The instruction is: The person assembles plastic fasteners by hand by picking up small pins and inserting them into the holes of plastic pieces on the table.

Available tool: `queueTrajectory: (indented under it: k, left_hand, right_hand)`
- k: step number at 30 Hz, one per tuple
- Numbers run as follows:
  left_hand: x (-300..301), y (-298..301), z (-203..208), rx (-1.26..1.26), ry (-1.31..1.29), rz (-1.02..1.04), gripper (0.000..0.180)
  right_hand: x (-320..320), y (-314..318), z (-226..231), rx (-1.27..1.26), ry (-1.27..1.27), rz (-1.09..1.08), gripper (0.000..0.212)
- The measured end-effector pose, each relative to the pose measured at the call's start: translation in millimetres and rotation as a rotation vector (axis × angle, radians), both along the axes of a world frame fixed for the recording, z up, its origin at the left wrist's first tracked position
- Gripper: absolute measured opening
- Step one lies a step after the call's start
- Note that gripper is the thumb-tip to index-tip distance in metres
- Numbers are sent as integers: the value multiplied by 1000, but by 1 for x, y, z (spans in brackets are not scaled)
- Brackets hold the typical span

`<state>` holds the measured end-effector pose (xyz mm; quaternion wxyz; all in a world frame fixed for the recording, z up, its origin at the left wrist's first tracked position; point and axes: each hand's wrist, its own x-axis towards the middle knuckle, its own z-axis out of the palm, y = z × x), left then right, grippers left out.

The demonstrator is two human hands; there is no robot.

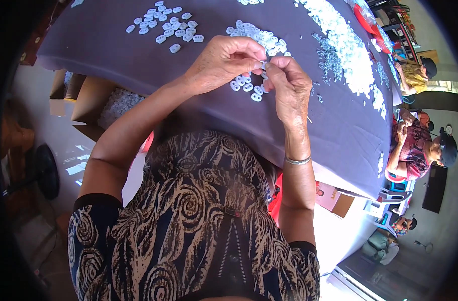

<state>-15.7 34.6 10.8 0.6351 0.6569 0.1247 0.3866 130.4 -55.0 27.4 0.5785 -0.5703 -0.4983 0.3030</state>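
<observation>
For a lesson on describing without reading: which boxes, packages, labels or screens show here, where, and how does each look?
Cardboard box: left, under the table edge; brown, open.
Bag of white pieces: inside that box; pale, lumpy.
Cardboard carton: right, below the table; tan and white panel.
Dark flat panel: far right; black rectangle, perhaps a screen.

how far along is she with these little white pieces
Looks done: a separate group of small white pieces lies spread at the far left of the purple cloth, though I can't confirm they are finished. In hand: left hand and right hand pinch one white piece between their fingertips, over a cluster below. Left: a long heap of white bits at the right.
</observation>
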Motion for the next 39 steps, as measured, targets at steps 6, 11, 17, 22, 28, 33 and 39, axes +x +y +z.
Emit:
queueTrajectory:
  k: [6,11,17,22,28,33,39]
  left_hand:
    - [-2,1,0,-5,63,12,12]
    - [-1,4,-3,-14,39,21,12]
    - [2,10,-15,-82,21,97,11]
    - [2,16,-23,-87,31,233,11]
    - [3,14,-26,-136,65,236,17]
    - [5,8,-23,-143,83,249,17]
    - [6,2,-22,-111,89,190,16]
  right_hand:
    - [-3,0,-2,-19,-100,21,5]
    - [-4,2,-3,49,-105,-21,5]
    - [51,-8,21,267,-29,-351,3]
    - [85,-12,14,278,-2,-425,5]
    - [92,-3,-12,1,-637,-430,10]
    - [77,8,-14,-112,-853,-331,14]
    - [76,21,-22,-290,-974,-312,16]
